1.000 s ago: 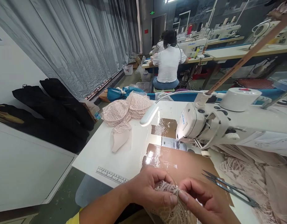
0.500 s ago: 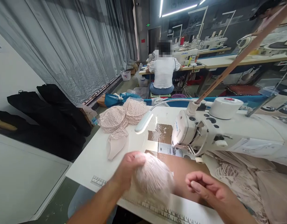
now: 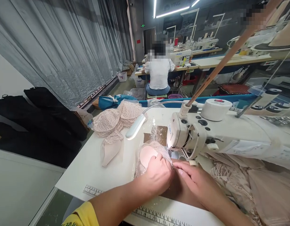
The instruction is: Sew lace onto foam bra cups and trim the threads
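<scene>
A pale pink lace bra cup (image 3: 147, 156) lies at the sewing machine (image 3: 180, 131), its smooth inner side facing up and its right edge beside the needle area. My left hand (image 3: 159, 173) is closed on the cup's near edge, fingers curled down over it. From the right, my right hand (image 3: 194, 179) pinches the lace edge just in front of the presser foot, which is mostly hidden. Both hands rest low over the brown patch (image 3: 179, 191) on the table.
More lace bra cups (image 3: 107, 122) are piled at the table's back left. A lamp (image 3: 135, 126) on a bent neck stands over the table. Beige lace fabric (image 3: 229, 179) lies under the machine arm at right. A co-worker (image 3: 158, 73) sits ahead at another machine.
The bra cup has moved from above the table's front edge to the needle area, and its inner side now shows. My right hand has come left and closed on its edge.
</scene>
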`<control>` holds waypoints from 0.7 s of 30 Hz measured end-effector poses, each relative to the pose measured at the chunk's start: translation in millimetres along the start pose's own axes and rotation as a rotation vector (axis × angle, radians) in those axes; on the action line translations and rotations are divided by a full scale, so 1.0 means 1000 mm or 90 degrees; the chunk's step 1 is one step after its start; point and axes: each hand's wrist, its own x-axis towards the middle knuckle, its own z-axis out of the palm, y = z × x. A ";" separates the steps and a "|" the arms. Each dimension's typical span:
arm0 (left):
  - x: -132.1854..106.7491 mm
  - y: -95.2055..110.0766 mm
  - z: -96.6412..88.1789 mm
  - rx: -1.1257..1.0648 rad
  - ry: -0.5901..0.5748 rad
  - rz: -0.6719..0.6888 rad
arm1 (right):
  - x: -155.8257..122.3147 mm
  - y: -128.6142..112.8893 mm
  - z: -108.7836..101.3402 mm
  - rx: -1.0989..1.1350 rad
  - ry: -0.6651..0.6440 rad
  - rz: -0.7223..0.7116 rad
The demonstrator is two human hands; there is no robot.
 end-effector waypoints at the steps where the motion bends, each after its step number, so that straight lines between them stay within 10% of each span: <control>1: -0.004 0.000 -0.003 0.004 -0.004 0.003 | 0.001 0.000 0.006 -0.058 0.004 -0.024; 9: -0.016 -0.029 -0.030 -0.309 0.025 0.034 | -0.007 0.005 0.043 -0.242 0.053 -0.058; 21: 0.008 -0.045 -0.013 -0.174 0.061 0.125 | 0.004 0.012 0.046 -0.387 0.137 -0.042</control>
